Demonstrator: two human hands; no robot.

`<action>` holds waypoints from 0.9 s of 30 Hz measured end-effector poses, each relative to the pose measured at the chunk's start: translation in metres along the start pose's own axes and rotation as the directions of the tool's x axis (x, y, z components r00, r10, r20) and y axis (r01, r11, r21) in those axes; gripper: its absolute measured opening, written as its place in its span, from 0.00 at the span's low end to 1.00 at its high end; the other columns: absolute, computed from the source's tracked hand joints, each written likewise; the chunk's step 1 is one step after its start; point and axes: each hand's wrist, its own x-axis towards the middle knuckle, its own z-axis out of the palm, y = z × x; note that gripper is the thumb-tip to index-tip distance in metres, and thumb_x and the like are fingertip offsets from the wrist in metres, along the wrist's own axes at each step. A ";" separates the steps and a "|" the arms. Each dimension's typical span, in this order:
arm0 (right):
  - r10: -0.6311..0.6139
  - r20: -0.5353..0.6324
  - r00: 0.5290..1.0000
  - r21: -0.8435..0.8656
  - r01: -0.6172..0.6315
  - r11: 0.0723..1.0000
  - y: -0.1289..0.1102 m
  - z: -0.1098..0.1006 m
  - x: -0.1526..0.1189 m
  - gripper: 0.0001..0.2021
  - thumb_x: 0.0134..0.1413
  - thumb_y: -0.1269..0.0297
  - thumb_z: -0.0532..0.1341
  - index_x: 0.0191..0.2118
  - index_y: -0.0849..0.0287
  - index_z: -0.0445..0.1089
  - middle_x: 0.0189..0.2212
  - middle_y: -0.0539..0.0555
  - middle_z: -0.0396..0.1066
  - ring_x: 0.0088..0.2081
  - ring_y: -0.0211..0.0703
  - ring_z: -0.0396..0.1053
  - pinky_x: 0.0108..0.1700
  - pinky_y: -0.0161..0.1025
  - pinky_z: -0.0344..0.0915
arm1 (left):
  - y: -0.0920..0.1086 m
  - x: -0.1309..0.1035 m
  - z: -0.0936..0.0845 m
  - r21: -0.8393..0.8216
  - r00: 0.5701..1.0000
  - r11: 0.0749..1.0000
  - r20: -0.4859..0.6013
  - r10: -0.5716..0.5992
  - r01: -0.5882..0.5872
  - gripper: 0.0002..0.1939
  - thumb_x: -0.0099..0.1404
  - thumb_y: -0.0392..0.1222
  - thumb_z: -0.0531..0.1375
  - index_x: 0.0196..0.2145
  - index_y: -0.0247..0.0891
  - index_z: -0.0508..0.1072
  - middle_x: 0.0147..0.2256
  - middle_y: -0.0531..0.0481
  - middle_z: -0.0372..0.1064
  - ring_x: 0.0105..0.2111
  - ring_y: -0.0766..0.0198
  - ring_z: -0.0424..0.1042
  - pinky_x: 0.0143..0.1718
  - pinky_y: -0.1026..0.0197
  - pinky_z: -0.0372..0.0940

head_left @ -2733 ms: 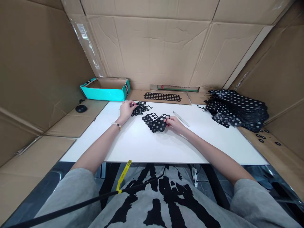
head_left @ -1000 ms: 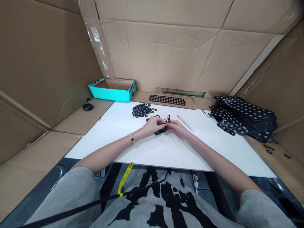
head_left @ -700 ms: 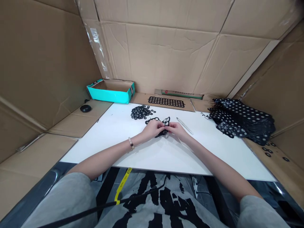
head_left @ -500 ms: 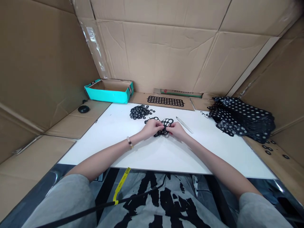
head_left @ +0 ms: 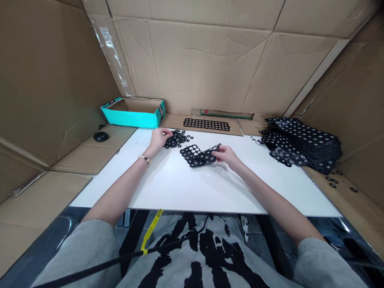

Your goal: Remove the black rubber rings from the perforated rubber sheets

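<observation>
My right hand pinches the right end of a thin black perforated sheet. The sheet is bent, its left part resting on the white tabletop and its right part tilted up. Some of its round holes are open, while others look filled. At the left edge of a heap of small black rings is my left hand, thumb and fingertips pressed together. Whether a ring is between those fingertips I cannot make out.
A thick stack of black perforated sheets lies at the right. One flat holed sheet is on cardboard at the back. A turquoise box stands back left, near a round black object. Loose rings lie at far right. Cardboard walls surround the table.
My left hand has left the sheet and moved left to the ring heap. My right hand still grips the sheet, now raised at its right end. The pen-like tool is no longer visible.
</observation>
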 end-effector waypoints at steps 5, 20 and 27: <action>0.134 0.104 0.986 0.234 -0.155 0.960 0.004 0.005 -0.003 0.11 0.34 0.70 0.67 0.29 0.60 0.66 0.24 0.48 0.70 0.25 0.34 0.67 0.28 0.31 0.64 | -0.006 -0.002 0.011 0.154 0.988 0.977 -0.017 0.151 -0.146 0.09 0.59 0.42 0.60 0.36 0.38 0.77 0.32 0.47 0.73 0.33 0.57 0.68 0.40 0.56 0.61; -0.068 0.138 0.988 0.248 0.032 0.968 0.014 0.022 -0.009 0.17 0.31 0.67 0.64 0.32 0.57 0.59 0.27 0.44 0.63 0.28 0.35 0.65 0.28 0.31 0.63 | 0.106 -0.094 0.045 -0.074 0.806 0.911 0.441 0.396 -0.407 0.13 0.56 0.52 0.64 0.33 0.40 0.75 0.33 0.48 0.73 0.36 0.57 0.69 0.37 0.59 0.61; 0.002 0.072 0.997 0.090 -0.008 0.996 0.019 0.029 -0.004 0.10 0.34 0.70 0.56 0.30 0.58 0.63 0.25 0.48 0.65 0.24 0.36 0.63 0.24 0.32 0.60 | 0.091 -0.080 0.055 -0.278 0.901 0.959 0.399 0.169 -0.057 0.11 0.57 0.47 0.62 0.30 0.37 0.79 0.31 0.47 0.77 0.32 0.59 0.73 0.35 0.60 0.64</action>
